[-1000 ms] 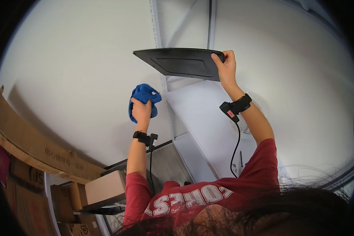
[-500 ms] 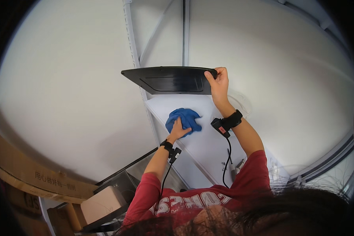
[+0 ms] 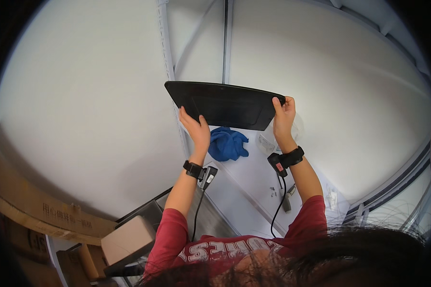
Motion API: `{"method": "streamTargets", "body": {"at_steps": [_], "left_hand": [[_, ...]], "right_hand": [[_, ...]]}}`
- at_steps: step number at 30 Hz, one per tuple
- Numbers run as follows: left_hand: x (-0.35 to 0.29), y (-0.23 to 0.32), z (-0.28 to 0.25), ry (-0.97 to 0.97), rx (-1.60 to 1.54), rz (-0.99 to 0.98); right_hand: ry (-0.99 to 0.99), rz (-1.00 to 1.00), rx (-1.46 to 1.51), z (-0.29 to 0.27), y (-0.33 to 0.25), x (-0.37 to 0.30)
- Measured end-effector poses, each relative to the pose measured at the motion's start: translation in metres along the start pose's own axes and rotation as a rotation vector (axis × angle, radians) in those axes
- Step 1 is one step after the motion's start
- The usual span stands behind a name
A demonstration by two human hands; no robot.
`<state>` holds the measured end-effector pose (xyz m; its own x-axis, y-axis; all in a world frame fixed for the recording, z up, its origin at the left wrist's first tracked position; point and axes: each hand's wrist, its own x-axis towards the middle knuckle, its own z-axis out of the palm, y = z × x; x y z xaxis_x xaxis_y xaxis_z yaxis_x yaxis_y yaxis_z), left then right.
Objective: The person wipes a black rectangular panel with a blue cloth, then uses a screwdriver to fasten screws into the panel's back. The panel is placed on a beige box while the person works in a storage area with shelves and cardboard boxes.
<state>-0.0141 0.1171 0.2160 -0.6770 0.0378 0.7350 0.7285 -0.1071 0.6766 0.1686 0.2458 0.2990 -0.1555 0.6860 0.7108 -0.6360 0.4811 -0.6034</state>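
While a flat black panel is held up in the head view, its right end is gripped by the right hand, with the thumb laid on the near face and the fingers curled behind the edge. The lower left edge is met by the left hand, whose thumb and fingers are spread; whether the panel is pinched there or only touched cannot be told. The panel is tilted, and a rounded rectangular outline is shown on its face. Just below it, a crumpled blue cloth is seen on a white surface, beside the left hand. Each wrist is circled by a black strap, the left strap and the right strap, with a small cabled device attached. Near the right forearm, a grey-handled tool and some small dark bits are scattered on the white surface. At the lower left, a pinkish-beige box and a long cardboard piece are placed, well apart from both hands.
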Motion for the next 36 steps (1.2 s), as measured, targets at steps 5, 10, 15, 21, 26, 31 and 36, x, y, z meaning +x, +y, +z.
{"method": "streamTargets", "body": {"at_steps": [5,10,15,21,26,31,36], "left_hand": [[0.016,0.01,-0.013,0.063,0.131,-0.069],[0.022,0.0,-0.039,0.243,0.2,-0.135],[0.012,0.008,-0.074,0.2,0.162,-0.165],[-0.026,0.048,-0.121,0.209,0.37,0.021],[-0.049,0.058,-0.145,0.173,0.329,-0.022],[-0.065,0.071,-0.151,0.162,0.292,-0.056],[-0.081,0.076,-0.168,0.215,0.379,-0.053]], "right_hand": [[-0.027,0.063,0.071,0.002,-0.001,-0.001],[-0.045,0.175,0.176,0.01,0.001,-0.007],[-0.036,0.156,0.215,0.011,0.02,-0.012],[0.008,0.094,0.328,0.007,0.032,-0.02],[-0.039,0.199,0.391,0.009,0.047,-0.028],[-0.075,0.264,0.394,0.003,0.07,-0.035],[-0.119,0.342,0.437,0.013,0.077,-0.052]]}}
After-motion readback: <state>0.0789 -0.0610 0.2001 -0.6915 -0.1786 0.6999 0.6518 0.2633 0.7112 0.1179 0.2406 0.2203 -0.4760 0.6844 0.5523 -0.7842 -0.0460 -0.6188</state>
